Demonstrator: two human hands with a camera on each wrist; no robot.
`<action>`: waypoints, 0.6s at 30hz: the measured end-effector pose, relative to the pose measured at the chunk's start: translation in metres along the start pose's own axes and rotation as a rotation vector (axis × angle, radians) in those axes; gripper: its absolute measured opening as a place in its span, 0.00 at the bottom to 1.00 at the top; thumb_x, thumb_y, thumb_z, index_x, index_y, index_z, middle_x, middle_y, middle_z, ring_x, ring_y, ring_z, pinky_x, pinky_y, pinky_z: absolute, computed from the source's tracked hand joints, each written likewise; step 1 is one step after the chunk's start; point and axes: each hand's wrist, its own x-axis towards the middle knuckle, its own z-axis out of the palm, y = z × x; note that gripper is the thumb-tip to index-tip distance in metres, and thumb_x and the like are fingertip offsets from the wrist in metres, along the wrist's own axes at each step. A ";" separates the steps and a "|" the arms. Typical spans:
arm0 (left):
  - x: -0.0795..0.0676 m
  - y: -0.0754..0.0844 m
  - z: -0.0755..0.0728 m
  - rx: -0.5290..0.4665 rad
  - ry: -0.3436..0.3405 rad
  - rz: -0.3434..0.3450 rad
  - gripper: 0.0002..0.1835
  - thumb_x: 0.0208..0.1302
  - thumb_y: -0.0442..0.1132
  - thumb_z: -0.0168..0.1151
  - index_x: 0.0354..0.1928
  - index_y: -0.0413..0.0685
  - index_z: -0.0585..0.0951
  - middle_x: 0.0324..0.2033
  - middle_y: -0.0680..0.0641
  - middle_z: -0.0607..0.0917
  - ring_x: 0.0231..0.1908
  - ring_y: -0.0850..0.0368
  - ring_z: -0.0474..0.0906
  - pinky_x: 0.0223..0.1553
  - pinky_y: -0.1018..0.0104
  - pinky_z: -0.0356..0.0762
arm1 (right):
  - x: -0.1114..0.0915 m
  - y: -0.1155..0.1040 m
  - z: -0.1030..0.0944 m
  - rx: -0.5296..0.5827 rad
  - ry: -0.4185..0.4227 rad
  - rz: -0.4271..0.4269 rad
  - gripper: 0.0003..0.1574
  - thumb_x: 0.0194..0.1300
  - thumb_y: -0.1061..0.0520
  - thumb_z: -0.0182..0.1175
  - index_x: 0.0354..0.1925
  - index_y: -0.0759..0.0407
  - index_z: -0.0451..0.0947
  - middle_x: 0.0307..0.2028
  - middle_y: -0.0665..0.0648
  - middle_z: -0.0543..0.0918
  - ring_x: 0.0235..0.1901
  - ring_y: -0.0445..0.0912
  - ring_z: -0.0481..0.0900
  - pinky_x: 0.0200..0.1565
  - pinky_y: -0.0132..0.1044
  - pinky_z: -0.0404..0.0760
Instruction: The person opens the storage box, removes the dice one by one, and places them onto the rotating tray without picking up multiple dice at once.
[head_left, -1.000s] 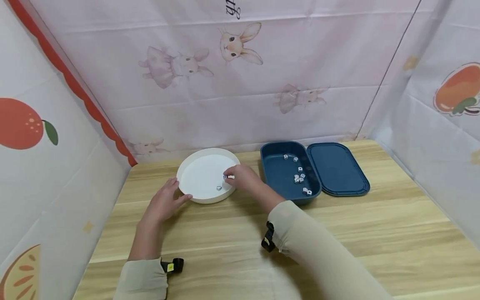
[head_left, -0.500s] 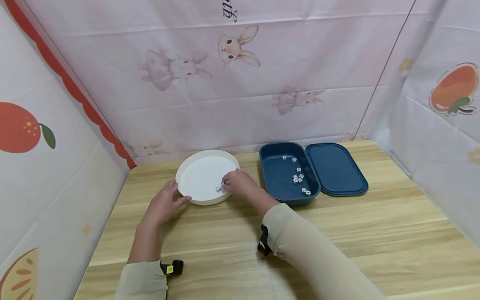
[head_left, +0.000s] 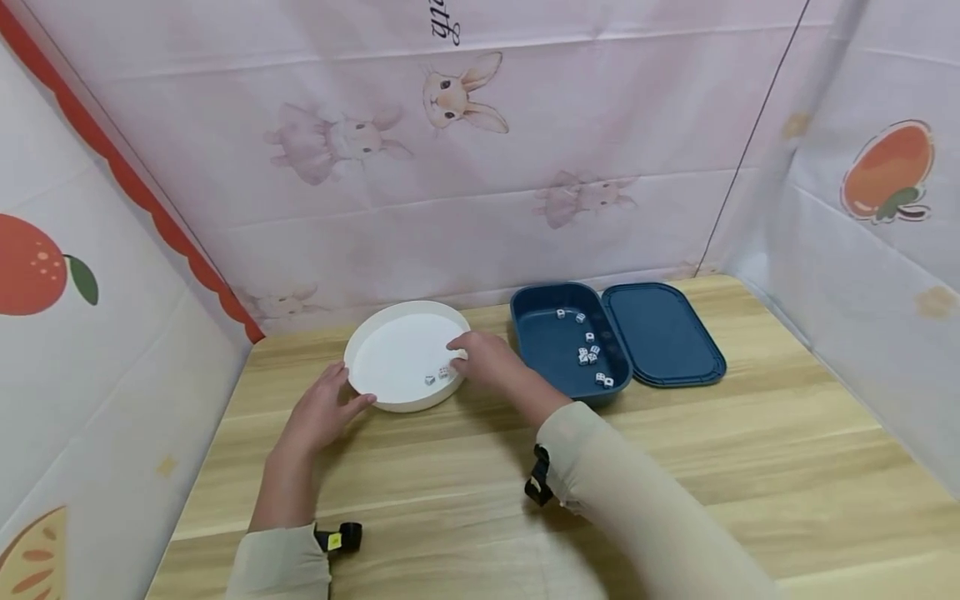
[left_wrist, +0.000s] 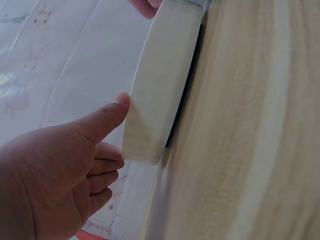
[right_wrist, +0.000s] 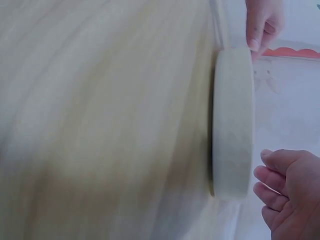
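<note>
A round white tray (head_left: pixel 397 350) with a low rim stands on the wooden table. Two white dice (head_left: pixel 443 372) lie close together on its floor near the right front. My left hand (head_left: pixel 318 412) steadies the tray from the left, thumb and fingers spread along its rim; the left wrist view has the thumb tip at the edge. Over the tray's right rim is my right hand (head_left: pixel 483 360), beside the dice. In the right wrist view, its thumb and fingers stand apart with nothing between them.
Right of the tray sits a dark blue rectangular box (head_left: pixel 536 333) holding several white dice (head_left: pixel 588 355). Its matching blue lid (head_left: pixel 663 333) lies flat against the box's right side. Printed cloth walls (head_left: pixel 450 208) rise behind and on both sides of the table (head_left: pixel 420 500).
My right hand has lowered a die next to the other one in the tray and let it go, then drawn slightly up and back. My left hand keeps its place on the rim.
</note>
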 end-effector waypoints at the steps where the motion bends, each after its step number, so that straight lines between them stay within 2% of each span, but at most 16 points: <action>1: -0.001 0.000 0.000 -0.001 -0.002 -0.004 0.47 0.64 0.60 0.62 0.74 0.38 0.59 0.74 0.34 0.57 0.75 0.35 0.46 0.71 0.35 0.50 | -0.002 0.001 -0.005 -0.004 0.006 -0.009 0.22 0.68 0.52 0.62 0.59 0.53 0.80 0.58 0.53 0.82 0.59 0.47 0.78 0.61 0.42 0.78; 6: -0.003 -0.002 -0.002 -0.013 0.008 0.003 0.45 0.66 0.59 0.61 0.75 0.39 0.59 0.74 0.34 0.58 0.75 0.35 0.48 0.71 0.34 0.51 | -0.013 0.016 -0.026 -0.011 0.079 -0.047 0.21 0.67 0.53 0.63 0.58 0.54 0.81 0.56 0.53 0.84 0.59 0.48 0.79 0.61 0.43 0.78; 10: -0.004 -0.002 -0.001 -0.018 0.035 0.012 0.44 0.67 0.58 0.61 0.74 0.38 0.60 0.73 0.34 0.59 0.74 0.35 0.52 0.70 0.35 0.54 | -0.025 0.034 -0.043 -0.011 0.142 -0.068 0.21 0.66 0.54 0.64 0.56 0.55 0.82 0.54 0.55 0.85 0.55 0.49 0.81 0.57 0.44 0.81; 15: -0.003 -0.002 0.001 -0.016 0.015 -0.012 0.46 0.66 0.60 0.60 0.75 0.37 0.57 0.75 0.34 0.54 0.75 0.36 0.46 0.72 0.36 0.50 | -0.049 0.065 -0.062 -0.009 0.188 -0.052 0.21 0.67 0.55 0.64 0.57 0.57 0.81 0.57 0.58 0.83 0.59 0.52 0.78 0.59 0.48 0.79; 18: -0.001 -0.002 0.000 -0.017 0.014 -0.016 0.47 0.66 0.60 0.60 0.75 0.37 0.56 0.76 0.34 0.53 0.76 0.36 0.44 0.72 0.36 0.49 | -0.061 0.088 -0.071 -0.019 0.198 -0.040 0.21 0.66 0.56 0.65 0.57 0.58 0.81 0.56 0.59 0.83 0.57 0.53 0.80 0.56 0.48 0.81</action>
